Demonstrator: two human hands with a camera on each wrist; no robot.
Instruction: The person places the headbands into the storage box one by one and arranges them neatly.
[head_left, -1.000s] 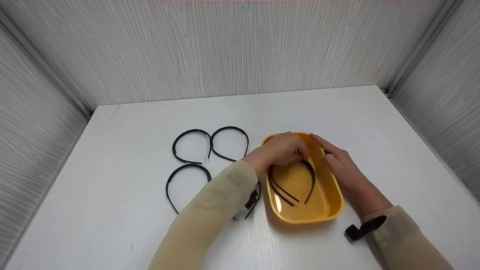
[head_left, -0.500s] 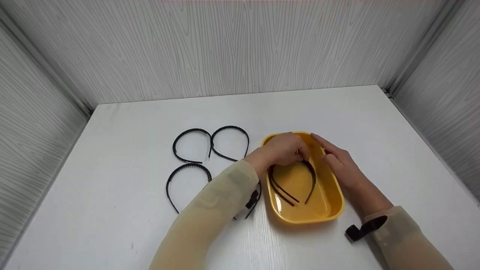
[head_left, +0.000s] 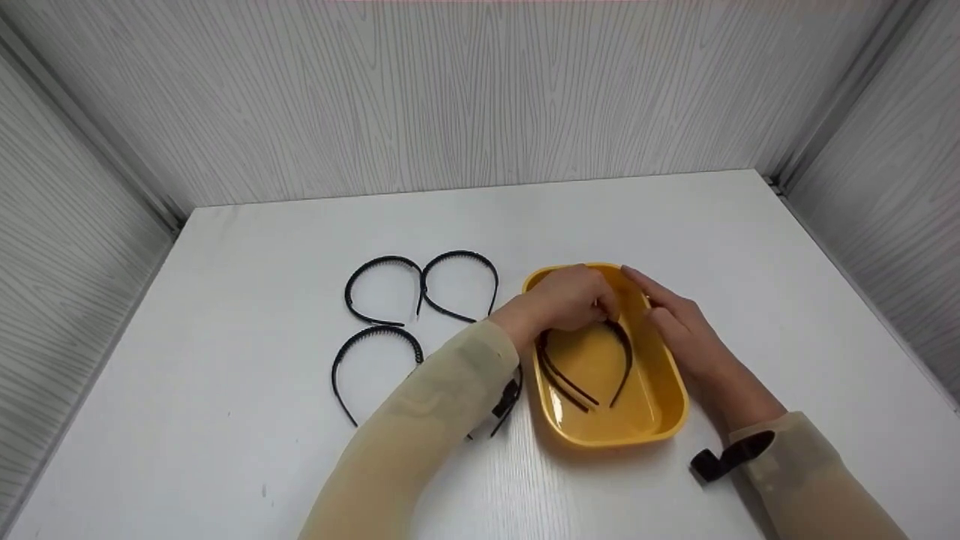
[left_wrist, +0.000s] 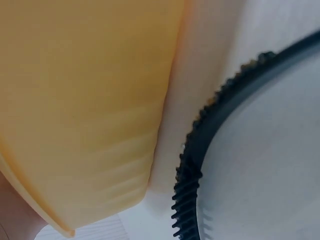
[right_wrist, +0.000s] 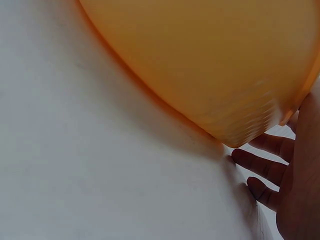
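Pinching a headband (head_left: 628,356) inside the yellow tub (head_left: 600,444) with a curled left hand (head_left: 574,300), steadying the rim with straight fingers of the right hand (head_left: 684,334). Best done, probably, by laying flat and releasing without snagging overlapping legs. Impossible to see left fingertips, or much of a second headband (head_left: 519,386) beneath the sleeve (head_left: 431,412).

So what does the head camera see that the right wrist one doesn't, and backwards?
Only the head view shows the black headbands, inside and outside the yellow tub, and the left hand. Only the right wrist view shows three fingers of the right hand spread beside the tub's outer wall. Both show the tub, the right hand and the white table.
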